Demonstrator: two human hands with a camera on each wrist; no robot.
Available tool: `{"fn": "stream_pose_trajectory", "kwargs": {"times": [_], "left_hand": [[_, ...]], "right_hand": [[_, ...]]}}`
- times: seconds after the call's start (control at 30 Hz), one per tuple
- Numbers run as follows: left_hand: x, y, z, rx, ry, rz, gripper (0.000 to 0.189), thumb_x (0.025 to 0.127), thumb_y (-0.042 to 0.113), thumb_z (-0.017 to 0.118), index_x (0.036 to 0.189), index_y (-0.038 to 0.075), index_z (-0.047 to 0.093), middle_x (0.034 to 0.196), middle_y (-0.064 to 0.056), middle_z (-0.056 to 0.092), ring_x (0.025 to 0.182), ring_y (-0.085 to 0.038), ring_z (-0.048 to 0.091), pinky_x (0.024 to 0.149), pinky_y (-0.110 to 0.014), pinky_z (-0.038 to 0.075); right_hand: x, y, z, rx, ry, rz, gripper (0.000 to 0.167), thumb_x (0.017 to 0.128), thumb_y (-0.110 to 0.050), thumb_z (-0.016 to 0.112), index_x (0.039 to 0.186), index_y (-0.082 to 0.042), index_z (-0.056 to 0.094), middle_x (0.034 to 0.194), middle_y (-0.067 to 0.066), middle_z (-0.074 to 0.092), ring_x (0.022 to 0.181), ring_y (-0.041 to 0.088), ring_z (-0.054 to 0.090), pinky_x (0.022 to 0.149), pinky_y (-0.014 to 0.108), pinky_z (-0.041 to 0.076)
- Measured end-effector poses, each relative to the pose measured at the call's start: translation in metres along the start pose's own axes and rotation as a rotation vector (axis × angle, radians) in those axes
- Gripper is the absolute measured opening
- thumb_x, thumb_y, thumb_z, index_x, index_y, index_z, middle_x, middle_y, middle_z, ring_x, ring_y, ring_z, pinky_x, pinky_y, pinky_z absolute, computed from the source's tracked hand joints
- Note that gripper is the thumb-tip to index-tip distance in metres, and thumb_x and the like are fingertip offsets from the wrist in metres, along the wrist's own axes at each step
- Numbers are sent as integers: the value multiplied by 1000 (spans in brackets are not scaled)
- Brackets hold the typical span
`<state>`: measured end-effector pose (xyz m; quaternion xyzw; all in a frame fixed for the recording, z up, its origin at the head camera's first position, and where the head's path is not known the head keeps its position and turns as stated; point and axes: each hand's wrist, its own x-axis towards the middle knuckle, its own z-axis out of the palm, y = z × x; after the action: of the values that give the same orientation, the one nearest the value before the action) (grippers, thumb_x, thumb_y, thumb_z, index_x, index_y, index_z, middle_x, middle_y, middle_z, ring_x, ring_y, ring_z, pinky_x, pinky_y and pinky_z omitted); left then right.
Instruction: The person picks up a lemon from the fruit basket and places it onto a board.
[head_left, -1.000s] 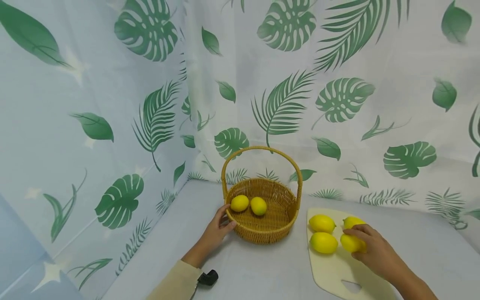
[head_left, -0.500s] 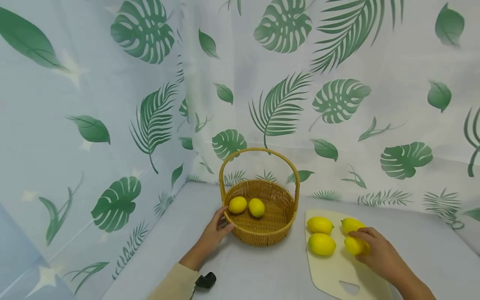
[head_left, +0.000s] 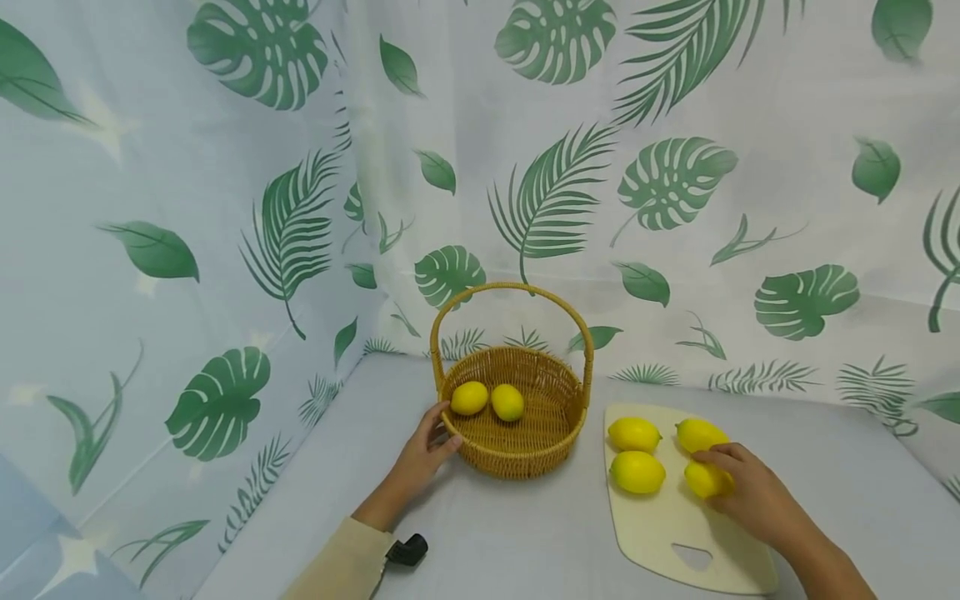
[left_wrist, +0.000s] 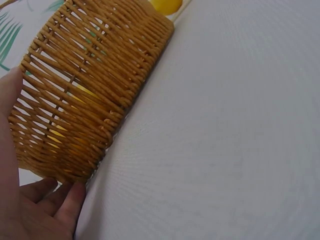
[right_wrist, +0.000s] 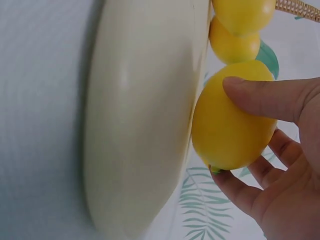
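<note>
My right hand (head_left: 750, 492) holds a yellow lemon (right_wrist: 235, 120) over the cutting board, thumb on one side and fingers on the other. Three more lemons are on the pale cream board (head_left: 660, 533): a back-left lemon (head_left: 633, 434), a front-left lemon (head_left: 637, 472) and a back-right lemon (head_left: 700, 435). At the left side of a brown wicker basket (head_left: 517, 462), my left hand (head_left: 420, 454) grips the woven wall, thumb and fingers apart along it. Inside the basket, two lemons (head_left: 469, 398) lie side by side on its left.
The basket's tall arched handle (head_left: 510, 286) stands upright. A black object (head_left: 408, 550) shows by the left sleeve. A leaf-printed curtain (head_left: 465, 200) borders the pale tabletop (head_left: 525, 533) at the back and left.
The held lemon has shifted slightly right, away from the front-left lemon, with my right hand. My left hand stays at the basket. The head view has shifted a little.
</note>
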<state>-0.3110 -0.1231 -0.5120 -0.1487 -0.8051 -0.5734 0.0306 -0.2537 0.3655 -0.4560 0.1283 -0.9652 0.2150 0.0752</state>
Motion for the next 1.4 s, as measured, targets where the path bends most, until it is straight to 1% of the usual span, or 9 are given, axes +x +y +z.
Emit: {"fn": "stream_pose_trajectory", "kwargs": {"times": [0.13, 0.33, 0.67, 0.93, 1.1, 1.17, 1.3, 1.37, 1.4], "left_hand": [[0, -1, 0, 1, 1, 21, 69, 97, 34, 61, 154, 25, 23, 155, -15, 28, 135, -34, 37, 106, -49, 37], [0, 0, 0, 1, 0, 1, 67, 98, 33, 61, 154, 30, 23, 156, -11, 28, 136, -32, 37, 107, -48, 36], [-1, -5, 1, -7, -1, 9, 66, 99, 29, 60, 154, 26, 25, 155, -16, 28, 135, -35, 36, 108, -51, 35], [0, -1, 1, -6, -2, 13, 68, 98, 34, 61, 154, 26, 24, 155, -15, 29, 135, -33, 37, 107, -48, 37], [-1, -1, 1, -17, -9, 18, 69, 98, 31, 61, 155, 23, 23, 155, -17, 28, 135, -36, 37, 107, -49, 36], [-2, 6, 0, -19, -21, 4, 70, 99, 28, 61, 155, 20, 21, 155, -19, 26, 135, -38, 36, 107, -50, 36], [-9, 26, -4, -22, -43, -4, 69, 99, 24, 60, 155, 13, 20, 154, -24, 25, 135, -41, 35, 107, -50, 35], [-12, 35, -5, -24, -44, 10, 69, 99, 24, 60, 155, 11, 21, 154, -24, 26, 135, -41, 35, 107, -50, 36], [-12, 36, -5, -28, -42, 16, 69, 99, 24, 60, 155, 11, 22, 153, -25, 26, 135, -41, 35, 107, -50, 36]], "right_hand": [[0, -1, 0, 8, -10, 14, 55, 69, 0, 83, 121, -2, 66, 118, 20, 53, 108, 45, 50, 88, 68, 40], [-1, -2, 0, 6, -17, 32, 56, 69, 0, 83, 122, -2, 65, 120, 22, 52, 109, 47, 49, 88, 69, 40], [0, -4, -3, 2, -67, 71, 57, 69, 1, 81, 123, -2, 64, 119, 25, 50, 107, 49, 48, 86, 70, 41], [1, -2, -3, -12, -55, 71, 60, 68, 1, 82, 125, -3, 63, 120, 25, 50, 108, 50, 48, 86, 70, 40], [2, -1, -4, -10, -62, 82, 62, 67, -1, 82, 126, -4, 62, 121, 27, 49, 109, 52, 47, 86, 71, 39], [1, -1, -3, -8, -63, 82, 63, 67, -1, 83, 126, -4, 62, 121, 27, 48, 109, 52, 46, 86, 71, 40], [1, -1, -3, -9, -56, 78, 62, 67, 0, 83, 125, -4, 62, 120, 27, 49, 108, 52, 47, 85, 71, 40], [1, -1, -3, -6, -50, 70, 60, 67, 2, 82, 123, -5, 63, 120, 26, 49, 109, 52, 47, 86, 71, 39], [1, 0, -3, -2, -45, 62, 57, 67, 4, 81, 121, -5, 64, 120, 26, 49, 110, 52, 47, 87, 72, 39]]}}
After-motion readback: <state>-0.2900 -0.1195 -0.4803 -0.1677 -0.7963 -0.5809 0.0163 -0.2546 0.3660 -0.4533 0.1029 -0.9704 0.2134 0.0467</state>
